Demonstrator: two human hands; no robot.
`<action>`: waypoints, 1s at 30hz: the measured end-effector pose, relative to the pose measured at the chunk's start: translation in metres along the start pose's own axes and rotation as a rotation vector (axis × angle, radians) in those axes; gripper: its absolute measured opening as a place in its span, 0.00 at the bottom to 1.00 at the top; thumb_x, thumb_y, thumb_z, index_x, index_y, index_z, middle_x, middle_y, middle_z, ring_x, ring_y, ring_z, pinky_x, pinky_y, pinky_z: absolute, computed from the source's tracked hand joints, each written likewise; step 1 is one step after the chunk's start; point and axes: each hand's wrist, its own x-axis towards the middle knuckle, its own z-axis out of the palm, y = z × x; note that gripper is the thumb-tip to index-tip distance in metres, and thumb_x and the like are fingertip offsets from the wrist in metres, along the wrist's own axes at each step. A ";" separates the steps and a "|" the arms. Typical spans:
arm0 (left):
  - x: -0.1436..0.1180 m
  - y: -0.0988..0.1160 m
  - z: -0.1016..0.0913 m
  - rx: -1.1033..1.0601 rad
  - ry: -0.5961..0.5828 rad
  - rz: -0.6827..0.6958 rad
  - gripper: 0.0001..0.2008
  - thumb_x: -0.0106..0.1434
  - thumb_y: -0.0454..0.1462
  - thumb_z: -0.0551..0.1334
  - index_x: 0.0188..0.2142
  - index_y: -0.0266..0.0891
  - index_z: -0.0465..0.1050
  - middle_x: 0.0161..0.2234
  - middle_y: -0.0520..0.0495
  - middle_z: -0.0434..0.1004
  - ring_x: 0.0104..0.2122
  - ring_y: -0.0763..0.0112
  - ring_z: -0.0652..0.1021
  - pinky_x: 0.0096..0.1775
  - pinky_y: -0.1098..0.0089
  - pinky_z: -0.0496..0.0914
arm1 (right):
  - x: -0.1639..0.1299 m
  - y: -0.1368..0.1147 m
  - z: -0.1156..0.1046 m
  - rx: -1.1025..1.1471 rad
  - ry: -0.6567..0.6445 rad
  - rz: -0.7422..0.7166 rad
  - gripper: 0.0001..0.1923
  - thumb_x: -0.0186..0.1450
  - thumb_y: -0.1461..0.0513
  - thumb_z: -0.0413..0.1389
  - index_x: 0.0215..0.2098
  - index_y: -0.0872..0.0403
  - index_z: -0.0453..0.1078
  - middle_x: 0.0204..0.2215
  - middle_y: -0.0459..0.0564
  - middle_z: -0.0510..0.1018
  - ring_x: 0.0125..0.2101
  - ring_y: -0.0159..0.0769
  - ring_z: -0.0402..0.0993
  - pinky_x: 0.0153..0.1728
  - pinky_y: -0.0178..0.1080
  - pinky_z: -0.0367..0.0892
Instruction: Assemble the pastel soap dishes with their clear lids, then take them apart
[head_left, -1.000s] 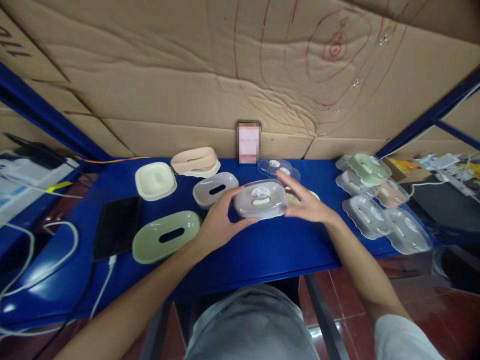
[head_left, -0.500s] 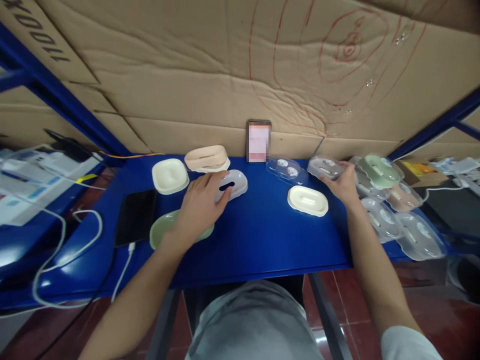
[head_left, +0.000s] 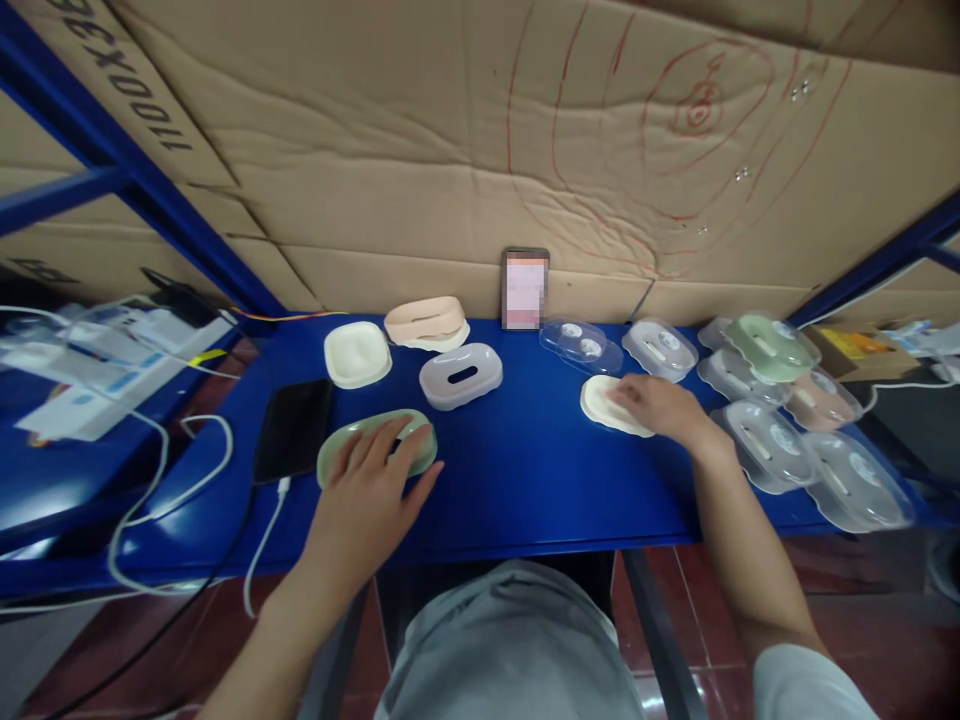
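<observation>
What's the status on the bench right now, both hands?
Left hand flat on green soap-dish lid. Right hand on cream soap-dish tray. Neither lifted. Grey slotted lid sits between, clear of both.

The worktop [head_left: 510,480] is deep blue. Under the left hand [head_left: 367,500] lies a pale green lid [head_left: 337,455] with a dark slot. Under the right hand [head_left: 656,408] sits a cream tray [head_left: 596,400]. Farther back are a cream dish [head_left: 357,354], a peach lid [head_left: 424,318] and a grey translucent lid [head_left: 460,375] with a black slot. The phone [head_left: 294,428] is black, its cable [head_left: 262,540] white. The cardboard [head_left: 450,150] behind is tan with red scribbled rings. The clear packs [head_left: 855,480] at right show white labels.
</observation>
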 end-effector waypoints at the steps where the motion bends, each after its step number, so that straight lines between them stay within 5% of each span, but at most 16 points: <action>1: 0.013 0.003 0.002 -0.001 0.012 0.004 0.20 0.76 0.44 0.56 0.61 0.38 0.73 0.62 0.32 0.77 0.60 0.42 0.78 0.62 0.44 0.69 | -0.002 -0.005 0.003 0.009 -0.034 -0.049 0.23 0.72 0.41 0.54 0.46 0.49 0.77 0.42 0.54 0.84 0.40 0.48 0.82 0.42 0.47 0.76; 5: 0.073 0.011 0.014 0.027 -0.061 0.024 0.23 0.73 0.39 0.60 0.65 0.35 0.69 0.64 0.27 0.74 0.63 0.37 0.75 0.63 0.41 0.66 | -0.004 -0.029 0.011 0.178 -0.044 -0.350 0.22 0.75 0.45 0.53 0.56 0.48 0.77 0.56 0.56 0.82 0.54 0.51 0.80 0.56 0.53 0.75; 8: 0.102 0.016 0.027 0.036 -0.157 -0.001 0.18 0.70 0.35 0.60 0.58 0.33 0.75 0.53 0.26 0.81 0.55 0.37 0.79 0.55 0.41 0.71 | -0.002 -0.044 0.014 0.396 -0.013 -0.549 0.23 0.78 0.47 0.51 0.63 0.47 0.73 0.60 0.53 0.80 0.58 0.48 0.79 0.60 0.53 0.74; 10: 0.111 0.022 0.033 0.026 -0.178 0.010 0.13 0.71 0.34 0.58 0.50 0.33 0.78 0.46 0.27 0.82 0.50 0.38 0.81 0.50 0.45 0.73 | 0.002 -0.049 0.019 0.430 0.060 -0.544 0.24 0.79 0.48 0.48 0.66 0.48 0.70 0.62 0.55 0.79 0.61 0.47 0.77 0.64 0.54 0.71; 12: 0.114 0.029 0.035 0.009 -0.168 0.030 0.13 0.73 0.34 0.56 0.47 0.34 0.79 0.44 0.30 0.82 0.48 0.41 0.81 0.46 0.50 0.73 | 0.005 -0.048 0.027 0.414 0.112 -0.490 0.26 0.79 0.48 0.48 0.69 0.50 0.68 0.64 0.59 0.76 0.63 0.50 0.74 0.66 0.58 0.68; 17: 0.108 0.053 0.035 -0.090 -0.115 0.125 0.15 0.77 0.39 0.56 0.57 0.40 0.76 0.52 0.38 0.83 0.50 0.51 0.81 0.46 0.57 0.74 | 0.008 -0.046 0.040 0.517 0.074 -0.424 0.35 0.79 0.45 0.46 0.79 0.49 0.49 0.73 0.65 0.62 0.60 0.49 0.77 0.63 0.58 0.73; 19: 0.102 0.061 0.036 -0.137 -0.092 0.224 0.15 0.77 0.38 0.57 0.59 0.40 0.75 0.53 0.39 0.82 0.51 0.52 0.81 0.47 0.57 0.73 | 0.005 -0.047 0.036 0.500 0.089 -0.473 0.36 0.80 0.45 0.46 0.80 0.46 0.45 0.77 0.62 0.53 0.68 0.51 0.69 0.68 0.60 0.67; 23: 0.093 0.069 0.037 -0.153 -0.087 0.410 0.15 0.77 0.38 0.57 0.59 0.41 0.76 0.51 0.40 0.82 0.51 0.52 0.80 0.51 0.53 0.70 | 0.001 -0.050 0.026 0.309 0.067 -0.645 0.45 0.69 0.41 0.64 0.78 0.39 0.55 0.79 0.52 0.50 0.77 0.58 0.48 0.74 0.65 0.53; 27: 0.090 0.072 0.041 -0.182 -0.102 0.489 0.16 0.75 0.43 0.63 0.58 0.40 0.76 0.53 0.37 0.80 0.54 0.49 0.78 0.55 0.50 0.68 | 0.003 -0.047 0.030 0.222 -0.011 -0.693 0.37 0.66 0.44 0.68 0.70 0.37 0.69 0.76 0.50 0.61 0.75 0.58 0.55 0.72 0.67 0.55; 30: 0.091 0.073 0.046 -0.172 -0.136 0.501 0.17 0.74 0.40 0.63 0.60 0.39 0.75 0.55 0.36 0.79 0.56 0.49 0.77 0.56 0.51 0.67 | 0.004 -0.045 0.036 0.215 -0.009 -0.704 0.34 0.69 0.47 0.67 0.70 0.38 0.68 0.77 0.50 0.58 0.75 0.57 0.55 0.72 0.66 0.56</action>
